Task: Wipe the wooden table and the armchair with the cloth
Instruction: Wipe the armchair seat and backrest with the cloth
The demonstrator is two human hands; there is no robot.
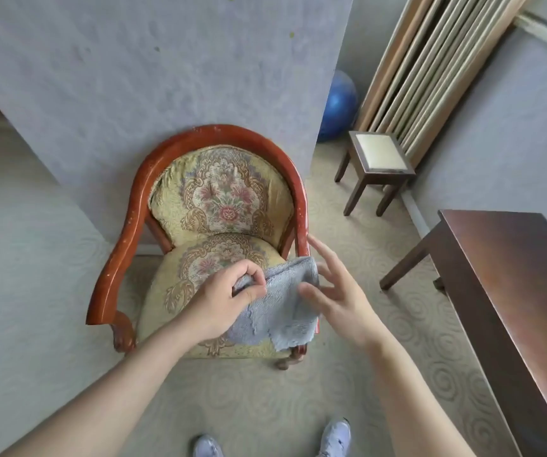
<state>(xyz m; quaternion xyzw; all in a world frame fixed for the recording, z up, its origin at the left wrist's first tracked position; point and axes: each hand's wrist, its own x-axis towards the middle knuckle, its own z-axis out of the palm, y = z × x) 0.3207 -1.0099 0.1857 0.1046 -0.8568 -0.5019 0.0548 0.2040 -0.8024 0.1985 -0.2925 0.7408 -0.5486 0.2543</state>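
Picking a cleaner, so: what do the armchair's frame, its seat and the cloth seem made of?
Armchair frame: apparently wood, glossy reddish varnish, chipped pale in spots. Seat: woven floral fabric, yellowish. Cloth: grey looped terry or microfibre, going by its nap.

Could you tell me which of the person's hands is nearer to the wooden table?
Right. The right hand is open beside the cloth, toward the wooden table; the left hand pinches the cloth farther away.

Fluffy terry cloth (278, 311); glossy wooden table (522, 278); brocade-upholstered, lacquered armchair (222, 196).

Grey walls (133, 61), patterned beige carpet (265, 407), small stool (377, 163), blue ball (339, 103).
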